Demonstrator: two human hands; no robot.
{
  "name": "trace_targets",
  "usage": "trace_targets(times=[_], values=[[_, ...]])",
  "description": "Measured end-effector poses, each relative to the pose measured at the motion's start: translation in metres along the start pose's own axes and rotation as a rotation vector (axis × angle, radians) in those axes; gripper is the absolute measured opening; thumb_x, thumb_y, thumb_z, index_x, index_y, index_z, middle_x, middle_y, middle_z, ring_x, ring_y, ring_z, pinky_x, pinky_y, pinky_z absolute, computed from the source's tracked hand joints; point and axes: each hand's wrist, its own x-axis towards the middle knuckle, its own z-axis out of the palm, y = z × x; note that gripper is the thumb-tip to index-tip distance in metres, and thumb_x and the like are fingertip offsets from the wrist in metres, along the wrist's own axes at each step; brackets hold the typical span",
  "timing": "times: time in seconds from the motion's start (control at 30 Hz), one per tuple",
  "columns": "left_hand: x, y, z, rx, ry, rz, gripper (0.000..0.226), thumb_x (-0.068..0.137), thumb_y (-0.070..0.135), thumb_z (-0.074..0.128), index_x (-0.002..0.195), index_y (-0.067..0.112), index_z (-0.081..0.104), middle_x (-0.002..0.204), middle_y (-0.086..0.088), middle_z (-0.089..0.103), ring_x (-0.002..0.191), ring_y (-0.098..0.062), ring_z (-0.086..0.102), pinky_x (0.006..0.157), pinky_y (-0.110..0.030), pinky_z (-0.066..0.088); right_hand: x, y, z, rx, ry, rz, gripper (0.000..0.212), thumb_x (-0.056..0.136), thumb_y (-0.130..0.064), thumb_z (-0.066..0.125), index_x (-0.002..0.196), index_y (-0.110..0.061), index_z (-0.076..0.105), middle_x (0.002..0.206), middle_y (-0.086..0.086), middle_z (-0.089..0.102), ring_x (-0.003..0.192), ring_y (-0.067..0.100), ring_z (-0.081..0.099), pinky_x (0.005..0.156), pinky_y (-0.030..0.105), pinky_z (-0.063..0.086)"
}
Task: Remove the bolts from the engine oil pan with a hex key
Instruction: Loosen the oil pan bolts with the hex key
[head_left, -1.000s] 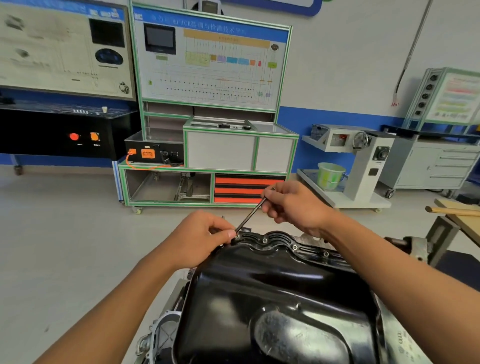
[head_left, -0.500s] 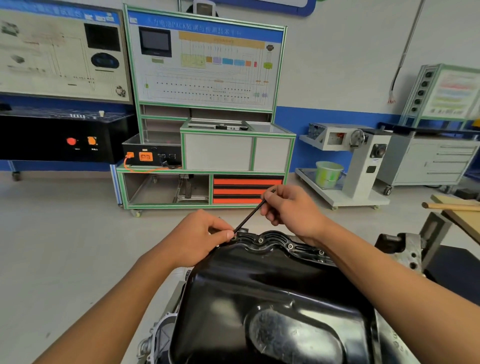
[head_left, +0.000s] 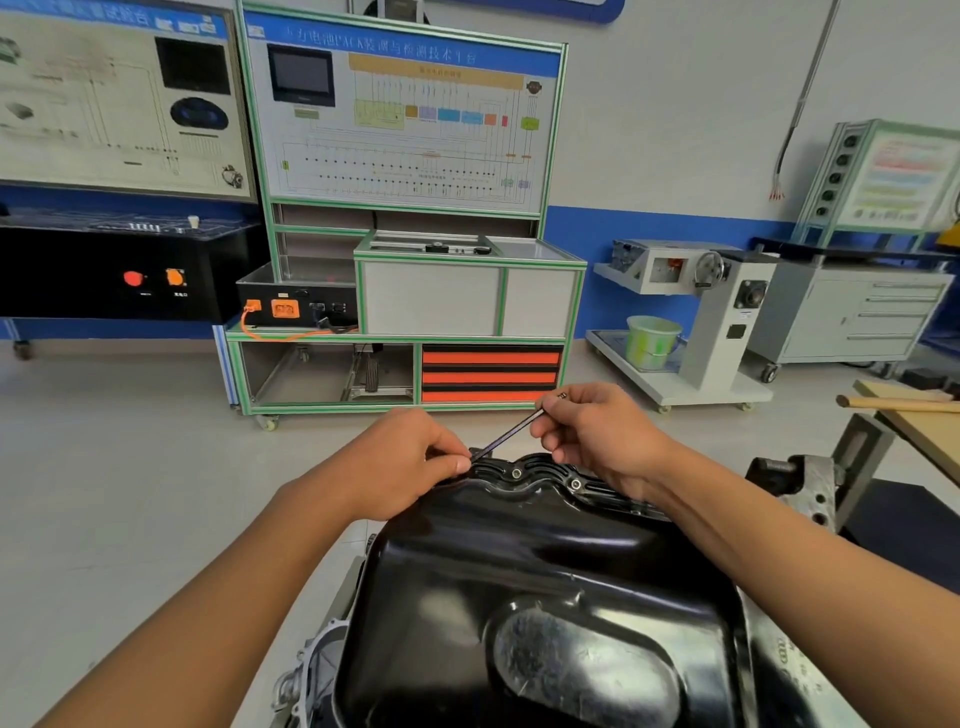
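A glossy black oil pan (head_left: 545, 582) fills the lower middle of the head view, bolted bottom-up on an engine. Bolts (head_left: 516, 473) sit along its ribbed far flange; a second one (head_left: 575, 484) lies to the right. A thin dark hex key (head_left: 511, 433) slants from the flange's far left corner up to the right. My left hand (head_left: 400, 462) pinches the key's lower end at that corner, hiding the bolt there. My right hand (head_left: 597, 436) pinches the key's upper end between thumb and fingers.
An engine stand bracket (head_left: 810, 483) juts out at the right, beside a wooden bench edge with a wooden handle (head_left: 898, 402). Across the floor stand a green-framed training rig (head_left: 405, 218), a grey stand with a green bucket (head_left: 652, 343) and a grey drawer cabinet (head_left: 857, 317).
Both hands stay on the hex key at the same corner. My right fingers have shifted a little on the key's upper end, and the view has moved slightly.
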Motion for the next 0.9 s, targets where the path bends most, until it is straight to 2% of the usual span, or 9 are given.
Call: trace_targets(times=[0.1, 0.37, 0.43, 0.5, 0.6, 0.67, 0.77, 0.83, 0.9], values=[[-0.001, -0.003, 0.002, -0.013, 0.032, 0.011, 0.017, 0.095, 0.026, 0.063, 0.093, 0.020, 0.079, 0.087, 0.006, 0.075, 0.086, -0.012, 0.066, 0.083, -0.032, 0.053, -0.001, -0.001, 0.003, 0.061, 0.024, 0.042, 0.020, 0.105, -0.005, 0.046, 0.088, -0.004, 0.057, 0.060, 0.007, 0.066, 0.045, 0.011, 0.057, 0.043, 0.020, 0.050], [0.001, -0.007, 0.007, -0.063, 0.091, -0.005, 0.013, 0.091, 0.034, 0.068, 0.087, 0.028, 0.080, 0.078, 0.021, 0.072, 0.078, 0.007, 0.062, 0.071, -0.022, 0.046, 0.008, -0.013, 0.013, -0.176, 0.078, -0.002, 0.023, 0.104, -0.006, 0.047, 0.083, -0.005, 0.056, 0.061, 0.007, 0.059, 0.046, 0.012, 0.048, 0.042, 0.021, 0.041], [0.005, -0.003, 0.009, -0.081, 0.112, -0.023, 0.025, 0.088, 0.043, 0.070, 0.071, 0.026, 0.077, 0.061, 0.015, 0.067, 0.061, 0.000, 0.060, 0.061, -0.023, 0.047, 0.009, -0.010, 0.013, -0.197, 0.101, -0.027, 0.024, 0.103, -0.006, 0.048, 0.081, -0.006, 0.057, 0.061, 0.007, 0.059, 0.046, 0.011, 0.046, 0.042, 0.021, 0.039], [0.011, 0.001, 0.011, -0.039, 0.138, -0.031, 0.047, 0.087, 0.050, 0.068, 0.055, 0.016, 0.066, 0.045, 0.008, 0.049, 0.044, -0.007, 0.043, 0.052, -0.026, 0.038, 0.011, -0.009, 0.013, -0.190, 0.102, -0.041, 0.024, 0.103, -0.006, 0.049, 0.080, -0.007, 0.058, 0.060, 0.006, 0.058, 0.045, 0.010, 0.046, 0.042, 0.020, 0.038], [0.018, 0.004, 0.013, -0.006, 0.153, -0.024, 0.064, 0.089, 0.054, 0.062, 0.052, 0.003, 0.050, 0.045, 0.001, 0.033, 0.044, -0.013, 0.031, 0.052, -0.030, 0.033, 0.015, -0.010, 0.010, -0.185, 0.083, -0.050, 0.023, 0.102, -0.007, 0.051, 0.081, -0.006, 0.059, 0.057, 0.004, 0.059, 0.043, 0.009, 0.046, 0.040, 0.019, 0.038], [0.020, 0.003, 0.012, 0.012, 0.143, -0.019, 0.063, 0.090, 0.054, 0.060, 0.049, 0.010, 0.043, 0.045, 0.003, 0.029, 0.043, -0.013, 0.028, 0.053, -0.031, 0.033, 0.018, -0.011, 0.008, -0.206, 0.064, -0.063, 0.024, 0.103, -0.008, 0.052, 0.080, -0.007, 0.060, 0.055, 0.002, 0.058, 0.042, 0.008, 0.046, 0.040, 0.018, 0.038], [0.023, 0.004, 0.011, 0.028, 0.143, -0.032, 0.061, 0.092, 0.053, 0.059, 0.051, 0.008, 0.050, 0.044, -0.001, 0.038, 0.041, -0.015, 0.035, 0.053, -0.031, 0.039, 0.028, -0.014, 0.012, -0.239, 0.046, -0.091, 0.027, 0.102, -0.010, 0.052, 0.077, -0.007, 0.060, 0.052, 0.001, 0.056, 0.044, 0.011, 0.043, 0.040, 0.020, 0.035], [0.024, 0.005, 0.009, 0.039, 0.157, -0.047, 0.058, 0.094, 0.049, 0.057, 0.060, 0.002, 0.062, 0.053, -0.013, 0.058, 0.049, -0.025, 0.054, 0.059, -0.037, 0.050, 0.037, -0.017, 0.018, -0.239, 0.040, -0.111, 0.027, 0.102, -0.011, 0.053, 0.077, -0.007, 0.061, 0.051, 0.002, 0.053, 0.043, 0.011, 0.040, 0.041, 0.021, 0.032], [0.025, 0.007, 0.010, 0.001, 0.179, -0.078, 0.052, 0.097, 0.041, 0.055, 0.063, 0.005, 0.069, 0.059, -0.009, 0.068, 0.059, -0.024, 0.066, 0.064, -0.037, 0.055, 0.046, -0.023, 0.028, -0.236, 0.015, -0.131, 0.028, 0.102, -0.013, 0.054, 0.075, -0.008, 0.060, 0.051, 0.001, 0.050, 0.043, 0.010, 0.038, 0.040, 0.020, 0.031]])
